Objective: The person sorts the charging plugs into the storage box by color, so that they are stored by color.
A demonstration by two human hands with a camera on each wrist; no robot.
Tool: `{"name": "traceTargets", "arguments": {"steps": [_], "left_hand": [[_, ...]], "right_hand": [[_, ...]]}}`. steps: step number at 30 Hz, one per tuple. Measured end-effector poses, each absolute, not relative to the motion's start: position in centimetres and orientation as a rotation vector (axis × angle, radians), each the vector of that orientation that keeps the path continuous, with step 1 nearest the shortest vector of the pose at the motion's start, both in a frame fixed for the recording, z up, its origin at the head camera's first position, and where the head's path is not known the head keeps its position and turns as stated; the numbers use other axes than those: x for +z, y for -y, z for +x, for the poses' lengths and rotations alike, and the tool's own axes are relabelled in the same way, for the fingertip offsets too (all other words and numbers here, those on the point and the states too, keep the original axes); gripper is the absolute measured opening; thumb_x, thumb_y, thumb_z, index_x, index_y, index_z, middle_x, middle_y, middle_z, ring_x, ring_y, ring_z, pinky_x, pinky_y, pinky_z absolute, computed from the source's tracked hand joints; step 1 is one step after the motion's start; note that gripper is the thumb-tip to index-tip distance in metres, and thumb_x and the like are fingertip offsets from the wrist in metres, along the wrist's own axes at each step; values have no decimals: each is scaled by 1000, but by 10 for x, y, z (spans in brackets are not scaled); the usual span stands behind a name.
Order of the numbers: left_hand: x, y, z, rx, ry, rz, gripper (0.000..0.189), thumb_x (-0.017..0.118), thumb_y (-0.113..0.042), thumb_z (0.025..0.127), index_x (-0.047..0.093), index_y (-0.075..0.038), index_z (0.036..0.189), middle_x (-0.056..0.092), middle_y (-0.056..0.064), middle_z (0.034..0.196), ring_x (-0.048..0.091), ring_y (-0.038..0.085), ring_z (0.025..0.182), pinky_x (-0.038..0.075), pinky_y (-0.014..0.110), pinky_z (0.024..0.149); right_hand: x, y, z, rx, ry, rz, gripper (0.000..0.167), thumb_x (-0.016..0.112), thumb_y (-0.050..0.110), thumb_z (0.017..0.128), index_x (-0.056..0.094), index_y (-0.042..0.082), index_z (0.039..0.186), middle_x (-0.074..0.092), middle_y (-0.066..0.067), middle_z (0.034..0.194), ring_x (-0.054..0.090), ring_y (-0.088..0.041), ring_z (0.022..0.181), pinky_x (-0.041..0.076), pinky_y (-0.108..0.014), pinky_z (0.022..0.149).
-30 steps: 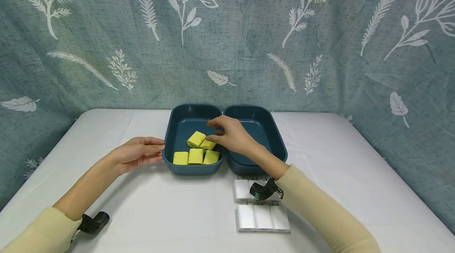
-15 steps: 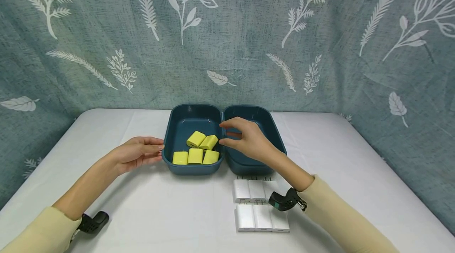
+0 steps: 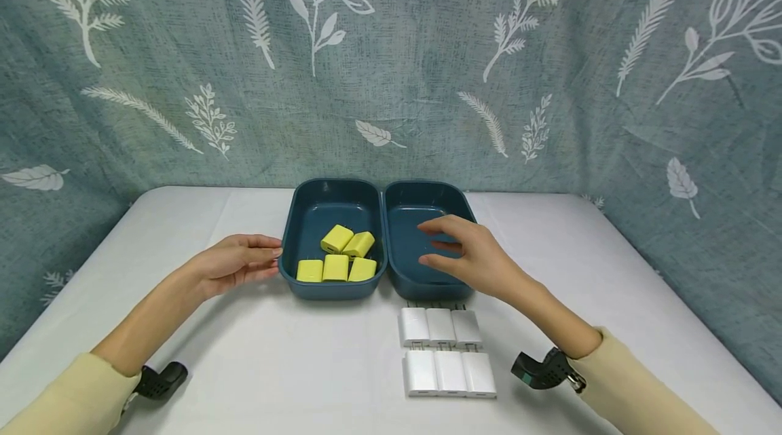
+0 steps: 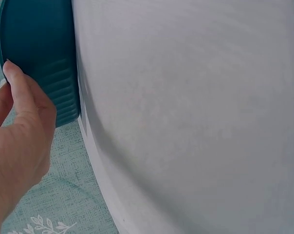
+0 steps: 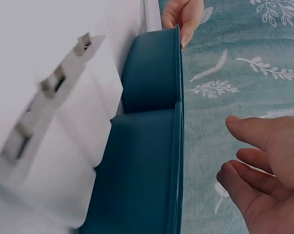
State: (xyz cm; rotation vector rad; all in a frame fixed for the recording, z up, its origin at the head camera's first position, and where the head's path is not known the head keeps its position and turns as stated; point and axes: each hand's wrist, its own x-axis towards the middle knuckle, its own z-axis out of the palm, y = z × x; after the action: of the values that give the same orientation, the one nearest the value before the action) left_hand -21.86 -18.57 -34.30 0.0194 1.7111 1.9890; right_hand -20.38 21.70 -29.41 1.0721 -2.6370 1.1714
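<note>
My left hand (image 3: 238,264) rests its fingertips against the left side of the left dark-teal bin (image 3: 334,291), near the rim; the left wrist view shows the same hand (image 4: 23,126) at the bin wall (image 4: 45,44). Several yellow plug chargers (image 3: 336,268) lie inside that bin toward its near end. My right hand (image 3: 467,252) hovers above the right dark-teal bin (image 3: 412,214), fingers and thumb spread apart with nothing between them. In the right wrist view, the right hand (image 5: 264,170) also holds nothing. Part of the right bin's interior is hidden beneath it.
Two rows of white plug chargers (image 3: 451,372) lie on the white-covered table (image 3: 232,367) in front of the right bin, prongs pointing away. Both bins stand side by side near the back edge. A patterned green curtain (image 3: 427,48) hangs behind.
My right hand has moved right, from over the yellow chargers in the left bin to above the right bin. The left hand and both bins look unmoved.
</note>
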Motion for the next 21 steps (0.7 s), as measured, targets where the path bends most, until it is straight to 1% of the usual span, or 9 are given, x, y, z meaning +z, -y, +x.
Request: {"name": "traceTargets", "arguments": {"steps": [7, 13, 17, 21], "left_hand": [[-343, 185, -219, 1990, -1709, 32, 46, 55, -2, 101, 34, 15, 139, 64, 8, 102, 69, 14, 89, 58, 26, 85], [-342, 185, -219, 1985, -1713, 26, 49, 54, -1, 101, 31, 15, 141, 64, 8, 103, 68, 14, 89, 58, 26, 85], [-342, 184, -218, 1983, -1718, 28, 49, 53, -1, 101, 30, 16, 141, 63, 9, 103, 68, 14, 89, 58, 26, 85], [-342, 185, -217, 1984, -1716, 29, 48, 53, -1, 101, 30, 16, 140, 63, 9, 102, 68, 14, 88, 58, 25, 85]], "right_hand": [[-296, -243, -187, 1133, 2628, 1077, 47, 78, 11, 87, 60, 5, 130, 60, -7, 129, 59, -25, 119, 53, -27, 95], [-301, -261, -169, 1089, 2616, 1074, 46, 78, 10, 86, 61, 8, 129, 62, -3, 127, 61, -20, 114, 55, -26, 92], [-307, -267, -158, 1069, 2615, 1083, 46, 78, 13, 87, 61, 11, 129, 62, 1, 126, 61, -17, 114, 56, -28, 91], [-312, -271, -149, 1050, 2628, 1091, 45, 79, 14, 86, 62, 13, 128, 62, 5, 124, 62, -19, 111, 57, -31, 90]]}}
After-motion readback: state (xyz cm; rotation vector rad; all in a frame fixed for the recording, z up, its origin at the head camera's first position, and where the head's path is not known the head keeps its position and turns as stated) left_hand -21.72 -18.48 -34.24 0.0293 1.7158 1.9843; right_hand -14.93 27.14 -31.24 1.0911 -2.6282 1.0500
